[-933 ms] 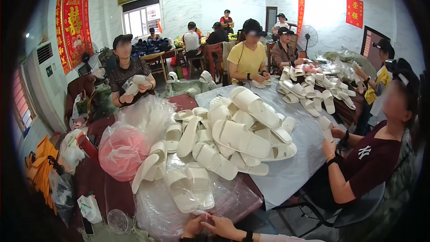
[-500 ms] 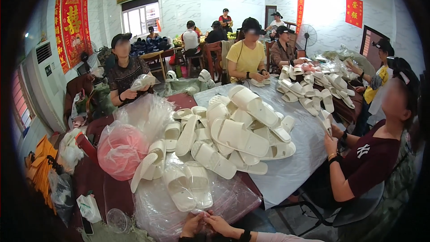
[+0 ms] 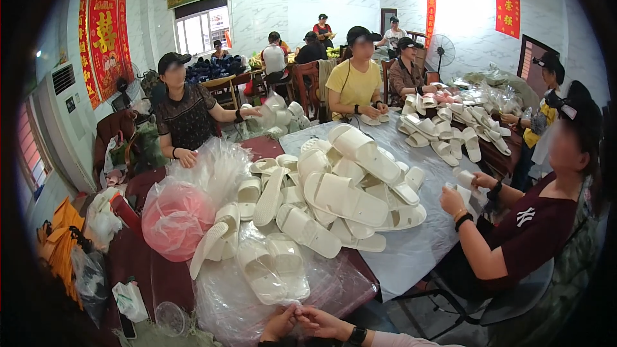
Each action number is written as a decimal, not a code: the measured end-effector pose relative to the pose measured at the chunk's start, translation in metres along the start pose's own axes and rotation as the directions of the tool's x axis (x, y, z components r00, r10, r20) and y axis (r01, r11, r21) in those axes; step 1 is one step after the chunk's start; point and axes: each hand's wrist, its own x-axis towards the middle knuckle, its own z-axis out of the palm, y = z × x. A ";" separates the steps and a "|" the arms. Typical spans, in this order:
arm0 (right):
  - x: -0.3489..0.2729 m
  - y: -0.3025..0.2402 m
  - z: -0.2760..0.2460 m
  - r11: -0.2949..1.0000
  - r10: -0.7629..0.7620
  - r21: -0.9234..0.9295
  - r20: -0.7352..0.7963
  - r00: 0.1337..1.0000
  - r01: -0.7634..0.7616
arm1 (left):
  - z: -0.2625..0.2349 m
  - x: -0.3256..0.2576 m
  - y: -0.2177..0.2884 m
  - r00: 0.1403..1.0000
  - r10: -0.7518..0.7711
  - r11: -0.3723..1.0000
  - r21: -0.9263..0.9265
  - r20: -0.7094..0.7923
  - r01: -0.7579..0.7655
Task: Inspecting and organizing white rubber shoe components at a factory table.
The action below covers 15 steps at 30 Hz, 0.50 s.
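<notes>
At the near edge of the table, my left hand [image 3: 280, 323] and my right hand [image 3: 326, 322] are closed side by side, fingertips pinching the gathered end of a clear plastic bag [image 3: 297, 304]. A pair of white slippers [image 3: 286, 275] lies side by side inside that bag, on a stack of flat clear bags [image 3: 222, 305]. Just beyond rises a large heap of loose white slippers [image 3: 347, 199]. Left of the heap stands a pink bundle [image 3: 177, 218] wrapped in clear plastic.
A co-worker in dark red [image 3: 536, 231] sits at the right, handling a slipper. Across the table are people in a dark patterned top [image 3: 186, 106] and in yellow [image 3: 350, 80]. A second slipper pile [image 3: 456, 122] lies far right. A clear round tub [image 3: 170, 317] sits near left.
My hands keep hold of the bag end with little movement. The far-left co-worker has reached rightward with a bagged pair. The co-worker at the right has lowered the slipper and parted their hands.
</notes>
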 end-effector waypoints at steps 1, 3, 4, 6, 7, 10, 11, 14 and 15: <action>0.000 0.001 0.001 1.000 -0.001 0.025 -0.004 1.000 0.001 | 0.001 -0.001 0.004 0.997 0.062 0.954 0.292 0.044 -0.072; 0.001 0.000 0.004 0.997 0.026 0.069 0.011 1.000 -0.026 | -0.005 0.001 -0.004 0.999 -0.025 0.991 0.133 0.024 0.021; 0.001 0.000 0.006 0.992 0.052 0.113 0.027 0.998 -0.055 | -0.007 0.001 -0.006 0.993 -0.113 0.993 -0.032 0.019 0.113; 0.001 0.002 0.006 0.990 0.048 0.129 0.038 0.998 -0.052 | -0.002 -0.002 0.002 0.989 -0.145 0.980 -0.136 0.028 0.148; 0.001 0.003 0.006 0.988 0.042 0.146 0.048 0.998 -0.049 | 0.001 -0.003 0.007 0.983 -0.178 0.954 -0.238 0.042 0.183; 0.000 0.002 0.017 0.983 0.033 0.178 0.031 0.999 -0.038 | -0.001 -0.003 0.006 0.973 -0.226 0.926 -0.298 0.056 0.232; 0.002 0.003 0.013 0.983 0.033 0.178 0.031 0.999 -0.038 | 0.000 -0.003 0.006 0.973 -0.225 0.926 -0.298 0.056 0.232; 0.009 0.010 -0.002 0.992 0.013 0.123 0.092 0.996 -0.024 | 0.012 -0.003 0.016 0.988 -0.085 0.931 -0.344 0.128 0.124; 0.010 0.011 -0.004 0.997 -0.005 0.081 0.126 0.992 -0.006 | 0.018 -0.005 0.024 0.993 -0.061 0.930 -0.357 0.104 0.094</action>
